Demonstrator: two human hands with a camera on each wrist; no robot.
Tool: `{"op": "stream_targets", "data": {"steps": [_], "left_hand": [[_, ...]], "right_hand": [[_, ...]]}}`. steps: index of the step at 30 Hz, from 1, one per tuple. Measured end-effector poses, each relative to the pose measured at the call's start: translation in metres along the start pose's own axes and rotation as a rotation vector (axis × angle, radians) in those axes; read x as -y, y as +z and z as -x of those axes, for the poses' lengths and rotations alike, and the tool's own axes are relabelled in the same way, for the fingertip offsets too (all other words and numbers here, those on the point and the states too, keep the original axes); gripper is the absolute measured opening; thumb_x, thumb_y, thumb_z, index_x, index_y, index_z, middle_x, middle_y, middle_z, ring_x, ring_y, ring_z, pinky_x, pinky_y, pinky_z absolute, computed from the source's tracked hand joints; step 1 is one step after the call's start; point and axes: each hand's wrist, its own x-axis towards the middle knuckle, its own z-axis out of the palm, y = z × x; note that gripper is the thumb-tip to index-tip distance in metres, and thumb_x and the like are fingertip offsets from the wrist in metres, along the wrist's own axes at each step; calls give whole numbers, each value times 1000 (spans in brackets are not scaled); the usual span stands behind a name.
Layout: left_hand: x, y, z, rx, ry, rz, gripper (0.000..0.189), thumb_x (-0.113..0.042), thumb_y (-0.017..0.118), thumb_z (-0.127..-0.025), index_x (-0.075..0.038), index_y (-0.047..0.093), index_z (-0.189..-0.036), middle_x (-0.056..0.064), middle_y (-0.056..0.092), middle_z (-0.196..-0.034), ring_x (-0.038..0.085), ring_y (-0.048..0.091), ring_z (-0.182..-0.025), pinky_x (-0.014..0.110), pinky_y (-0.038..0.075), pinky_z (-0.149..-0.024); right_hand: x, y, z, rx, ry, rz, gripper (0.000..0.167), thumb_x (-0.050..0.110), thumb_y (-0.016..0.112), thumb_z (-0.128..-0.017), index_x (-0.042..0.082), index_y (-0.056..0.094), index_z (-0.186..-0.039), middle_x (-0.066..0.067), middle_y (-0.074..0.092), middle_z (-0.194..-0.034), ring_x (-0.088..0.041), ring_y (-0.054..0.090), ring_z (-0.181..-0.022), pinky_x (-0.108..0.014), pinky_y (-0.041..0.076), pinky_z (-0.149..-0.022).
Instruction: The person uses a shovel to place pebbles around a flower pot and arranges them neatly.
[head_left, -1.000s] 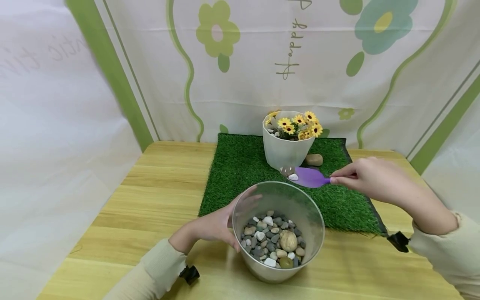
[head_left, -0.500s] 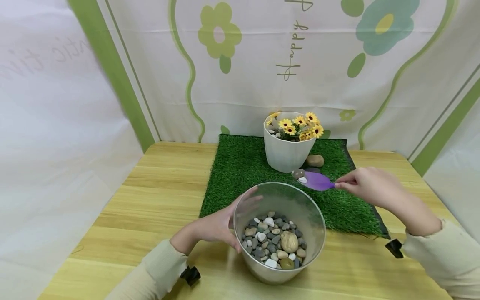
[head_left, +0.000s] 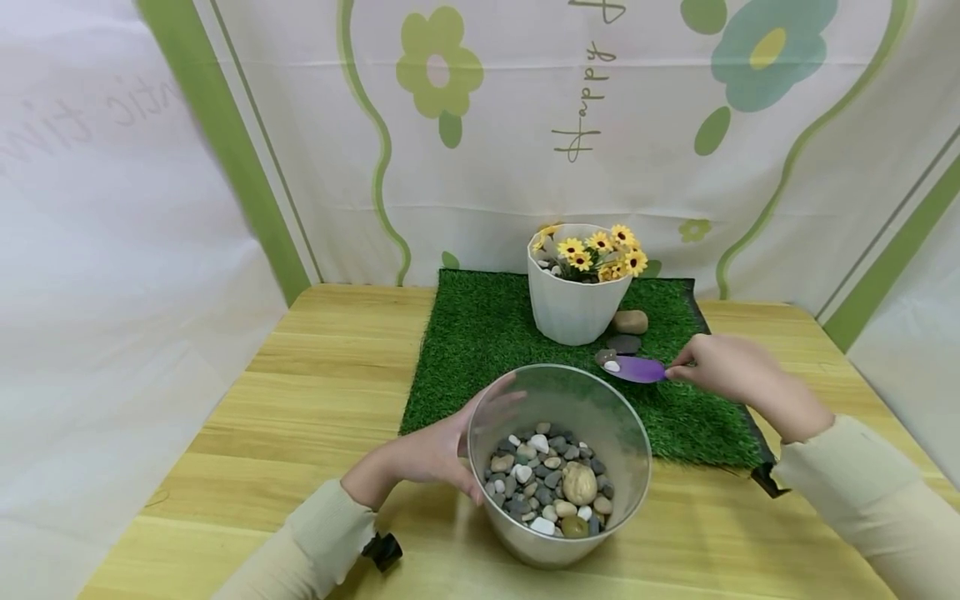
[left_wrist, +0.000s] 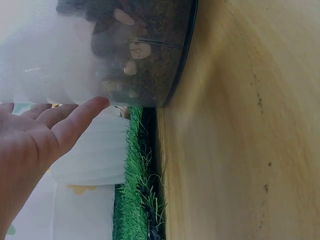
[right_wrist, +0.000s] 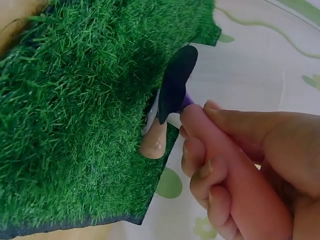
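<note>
Left hand (head_left: 438,447) is spread against a see-through round bucket (head_left: 536,552) of smooth pebbles (head_left: 536,482). Right hand (head_left: 726,367) grips a purple scoop (head_left: 641,369) carrying stones (head_left: 611,365); past both hands there's a white pot (head_left: 566,312) of yellow flowers (head_left: 598,250).

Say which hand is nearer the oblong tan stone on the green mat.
Right. The right hand is close, right of the stone; the left hand is farther off, to its left.
</note>
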Motion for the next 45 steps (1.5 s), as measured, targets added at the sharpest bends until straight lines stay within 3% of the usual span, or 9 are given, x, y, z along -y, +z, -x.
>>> {"op": "stream_targets", "data": {"steps": [8, 20, 27, 34, 39, 45], "left_hand": [[0, 0, 0, -1, -1, -19, 141, -68, 81, -70, -24, -14, -164, 9, 7, -171, 27, 16, -155, 40, 20, -124], [-1, 0, -1, -1, -1, -24, 141, -69, 81, -70, -25, -15, -164, 9, 8, -171, 27, 15, -155, 41, 20, -124], [0, 0, -1, -4, -5, -28, 140, -69, 80, -70, -25, -15, -164, 9, 8, -171, 27, 15, -155, 41, 20, -124], [-2, 1, -1, -6, -14, -12, 142, -67, 81, -70, -22, -15, -164, 9, 8, -171, 28, 15, -155, 41, 22, -123], [-4, 1, 0, -19, -34, 7, 141, -66, 83, -68, -27, -13, -164, 8, 8, -171, 28, 15, -155, 39, 22, -123], [-3, 1, 0, -13, -29, 7, 141, -66, 83, -68, -26, -13, -164, 9, 8, -171, 28, 15, -155, 38, 21, -123]], "right_hand": [[14, -6, -8, -34, 30, 120, 15, 22, 72, -96, 14, 82, -88, 6, 52, -62, -14, 44, -56, -31, 36, -51], [18, -16, -4, -45, 91, 180, 13, 21, 75, -94, 15, 80, -84, 3, 55, -64, -17, 46, -59, -32, 36, -49], [24, -18, 0, -64, 117, 251, 24, 21, 76, -94, 15, 68, -71, 1, 53, -63, -19, 47, -57, -34, 39, -48], [21, -20, 5, -73, 165, 267, 30, 22, 77, -93, 11, 60, -71, -3, 53, -65, -22, 49, -58, -36, 41, -49], [17, -23, 8, -88, 175, 297, 31, 20, 77, -93, 8, 58, -71, -3, 53, -65, -22, 49, -57, -36, 42, -47], [13, -29, 11, -74, 182, 295, 28, 20, 77, -93, 8, 61, -73, -3, 56, -66, -24, 52, -58, -40, 46, -48]]}}
